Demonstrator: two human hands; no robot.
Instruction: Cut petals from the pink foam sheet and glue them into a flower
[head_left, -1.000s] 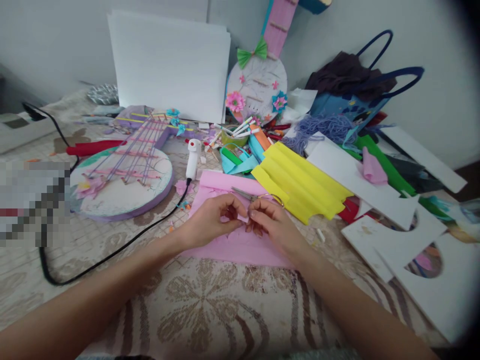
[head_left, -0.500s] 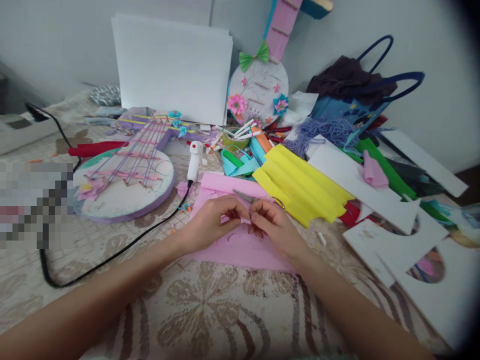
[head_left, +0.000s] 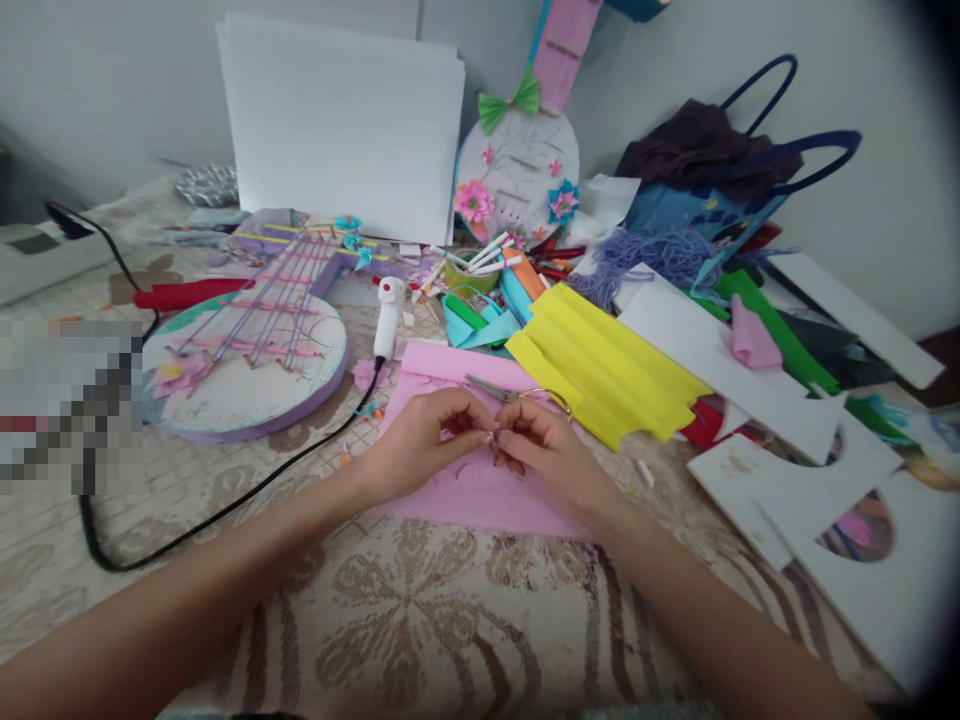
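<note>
- Left hand (head_left: pixel 420 445): fingertips closed in a pinch on a small pink piece (head_left: pixel 487 437), with the thumb on top.
- Right hand (head_left: pixel 544 450): pinched onto the same piece from the opposite side, so the fingertips of both hands meet.
- Location: the piece sits between the two hands, over the middle of the pink sheet (head_left: pixel 465 495), which lies flat on the table (head_left: pixel 405 600) directly in front of the person. Fingertips cover most of the piece, so its shape cannot be told.
- Risk, loss: the piece matches the sheet in colour. If either pinch slackens, it is likely to drop onto the sheet and be hard to pick out.
- Risk, damage: two opposed grips on so small a piece could crease or tear it if the hands pull apart unevenly.
- Risk, injury: scissors (head_left: pixel 499 390) lie on the sheet just behind the knuckles. A forward push of either hand could meet the blades.
- Risk, snag: the glue gun (head_left: pixel 388 315) stands near the sheet's far left corner, and its cord (head_left: pixel 247 490) trails across the table close to the left forearm. An outward sweep of that arm could drag the gun over. Whether it is hot cannot be told.
</note>
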